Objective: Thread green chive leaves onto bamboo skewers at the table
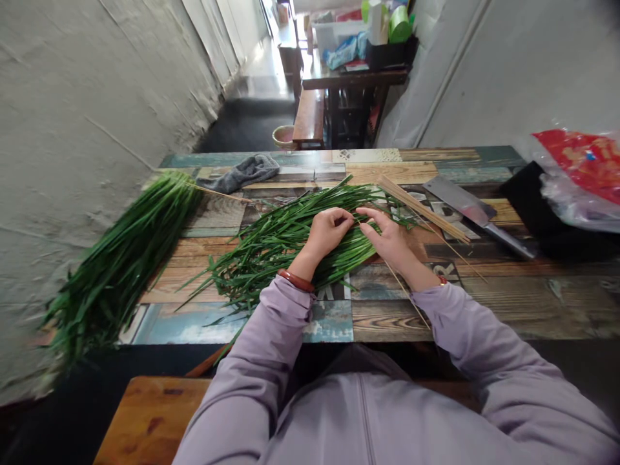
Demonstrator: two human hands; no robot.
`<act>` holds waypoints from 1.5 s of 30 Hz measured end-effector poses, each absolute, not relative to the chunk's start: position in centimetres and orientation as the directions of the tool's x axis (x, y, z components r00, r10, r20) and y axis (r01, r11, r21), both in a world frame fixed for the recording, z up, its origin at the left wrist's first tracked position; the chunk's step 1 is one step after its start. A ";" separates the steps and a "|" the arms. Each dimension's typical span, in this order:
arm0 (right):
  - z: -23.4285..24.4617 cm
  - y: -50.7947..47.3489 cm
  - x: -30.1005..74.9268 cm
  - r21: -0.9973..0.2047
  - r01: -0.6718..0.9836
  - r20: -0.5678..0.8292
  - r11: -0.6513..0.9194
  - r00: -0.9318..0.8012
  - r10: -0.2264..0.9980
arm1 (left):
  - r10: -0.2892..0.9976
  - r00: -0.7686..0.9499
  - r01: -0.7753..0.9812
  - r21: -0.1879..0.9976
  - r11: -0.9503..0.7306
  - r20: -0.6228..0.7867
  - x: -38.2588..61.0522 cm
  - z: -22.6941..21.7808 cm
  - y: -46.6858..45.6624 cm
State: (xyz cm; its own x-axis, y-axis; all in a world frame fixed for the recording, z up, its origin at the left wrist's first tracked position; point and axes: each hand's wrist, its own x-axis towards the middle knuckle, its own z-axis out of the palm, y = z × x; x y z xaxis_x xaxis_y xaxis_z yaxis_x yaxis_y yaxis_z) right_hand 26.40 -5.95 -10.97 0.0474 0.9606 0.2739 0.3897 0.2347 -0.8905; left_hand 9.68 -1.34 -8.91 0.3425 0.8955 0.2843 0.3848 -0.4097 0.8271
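A loose pile of garlic chives [271,239] lies across the middle of the wood-patterned table, pale stem ends toward the right. My left hand [330,231] is closed in a pinch over the pile, thumb against index finger; the chive stem in the pinch is mostly hidden. Close beside it, my right hand [389,240] has its thumb and index finger pointing left, slightly apart at the tips. A thin bamboo skewer [407,294] runs from between the fingertips, under my right hand, toward the near table edge. More bamboo skewers [423,210] lie in a bundle just right of the pile.
At left, a large bunch of chives [130,258] with a skewer through its ends hangs over the edge. A grey cloth [247,172] lies behind. To the right are a cleaver [465,206], a black cloth or bag [537,213] and a red plastic bag [584,168].
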 end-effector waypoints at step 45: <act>-11.6 -6.1 26.4 -0.894 0.391 0.272 0.218 0.088 0.958 | 0.865 0.369 0.631 0.592 -0.501 0.340 7.9 -8.5 -1.2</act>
